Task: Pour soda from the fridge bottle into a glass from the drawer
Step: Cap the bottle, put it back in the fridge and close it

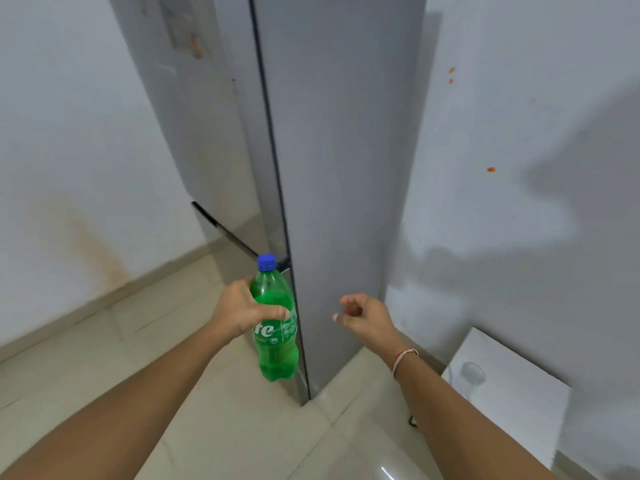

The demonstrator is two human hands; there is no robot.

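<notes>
My left hand [244,308] grips a green soda bottle [277,355] with a blue cap around its upper body and holds it upright in the air, just left of the grey fridge [332,168]. The fridge doors look shut. My right hand [363,315] hovers to the right of the bottle, in front of the fridge's side, fingers loosely curled and holding nothing. A clear glass [471,375] stands on a white surface [519,403] at the lower right.
White walls flank the fridge on both sides, the left one stained near the floor. Pale tiled floor [173,341] spreads below my arms. The white surface sits against the right wall beside the fridge.
</notes>
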